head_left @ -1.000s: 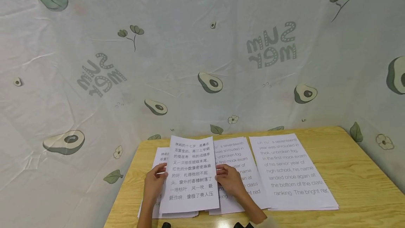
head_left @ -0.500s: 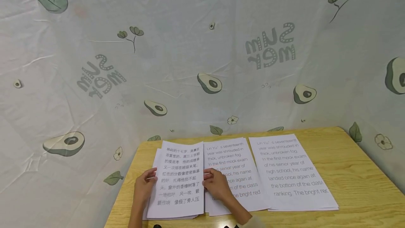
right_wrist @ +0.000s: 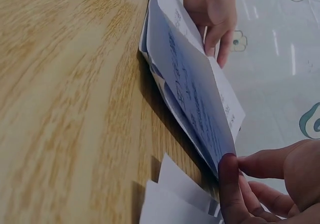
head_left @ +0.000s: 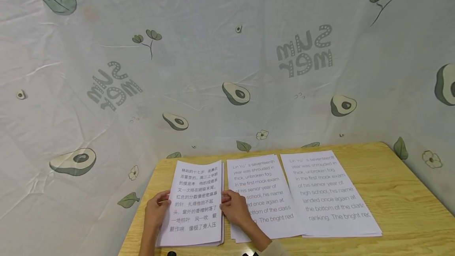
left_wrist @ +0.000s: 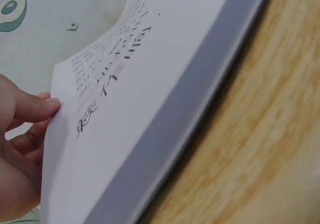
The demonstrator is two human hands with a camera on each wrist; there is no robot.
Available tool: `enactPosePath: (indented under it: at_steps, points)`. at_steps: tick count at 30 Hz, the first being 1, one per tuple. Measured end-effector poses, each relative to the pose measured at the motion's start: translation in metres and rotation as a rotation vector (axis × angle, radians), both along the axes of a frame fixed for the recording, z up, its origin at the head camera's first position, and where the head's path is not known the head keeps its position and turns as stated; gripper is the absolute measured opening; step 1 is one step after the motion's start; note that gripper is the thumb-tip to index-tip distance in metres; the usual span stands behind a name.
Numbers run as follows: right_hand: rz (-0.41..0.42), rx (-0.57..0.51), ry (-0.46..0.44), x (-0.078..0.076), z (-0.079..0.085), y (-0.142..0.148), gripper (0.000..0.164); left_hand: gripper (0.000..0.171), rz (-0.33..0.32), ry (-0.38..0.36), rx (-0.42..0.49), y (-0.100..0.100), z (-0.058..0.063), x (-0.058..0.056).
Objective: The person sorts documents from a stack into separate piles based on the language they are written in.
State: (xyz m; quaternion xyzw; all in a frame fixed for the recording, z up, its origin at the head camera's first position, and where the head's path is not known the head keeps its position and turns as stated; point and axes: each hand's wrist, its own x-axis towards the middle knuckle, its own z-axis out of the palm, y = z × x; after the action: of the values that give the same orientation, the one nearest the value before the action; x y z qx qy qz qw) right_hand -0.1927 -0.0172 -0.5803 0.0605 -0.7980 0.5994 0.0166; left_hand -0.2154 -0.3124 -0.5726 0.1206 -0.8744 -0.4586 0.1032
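A white sheet of paper (head_left: 194, 204) printed with large Chinese characters lies over the leftmost paper stack, its edges nearly lined up with the sheets beneath. My left hand (head_left: 155, 211) pinches its left edge; in the left wrist view the thumb of that hand (left_wrist: 20, 119) presses on the paper's face. On the opposite side my right hand (head_left: 236, 209) pinches the right edge between thumb and fingers. The right wrist view shows the sheet (right_wrist: 195, 78) bowed between both hands, above the other sheets of the stack (right_wrist: 172, 101).
A middle stack of English-printed sheets (head_left: 257, 185) lies just right of the held sheet, partly under my right hand. Farther right is another English stack (head_left: 323, 189). All rest on a wooden table (head_left: 398, 192), with a patterned cloth (head_left: 199, 70) hanging behind it.
Both hands have carried the Chinese-printed sheet leftward and down, from overlapping the middle stack to over the left stack. The middle stack's text is now mostly uncovered.
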Motion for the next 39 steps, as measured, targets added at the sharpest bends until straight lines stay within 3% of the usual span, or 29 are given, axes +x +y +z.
enactPosePath:
  at_steps: [9, 14, 19, 26, 33, 39]
  points:
    - [-0.018, 0.089, 0.059, 0.001, 0.003, 0.004, 0.038, 0.033, -0.005, 0.002, -0.033, 0.000, -0.006, -0.004]
    - [-0.020, 0.135, 0.136, 0.004, 0.007, 0.015, 0.035, 0.032, 0.026, 0.050, -0.101, 0.003, 0.000, -0.003]
    - [-0.017, 0.115, 0.121, 0.010, 0.010, 0.035, 0.037, 0.032, 0.047, 0.075, -0.100, 0.014, 0.008, 0.000]
    - [-0.055, 0.125, 0.028, 0.013, 0.010, 0.066, 0.036, 0.035, -0.006, 0.070, -0.063, 0.056, 0.012, 0.003]
    - [-0.138, 0.145, -0.030, 0.017, 0.015, 0.099, 0.034, 0.035, -0.104, 0.081, -0.045, 0.107, 0.006, 0.001]
    - [-0.202, 0.181, -0.055, 0.017, 0.012, 0.126, 0.033, 0.034, -0.169, 0.063, -0.020, 0.137, 0.004, 0.000]
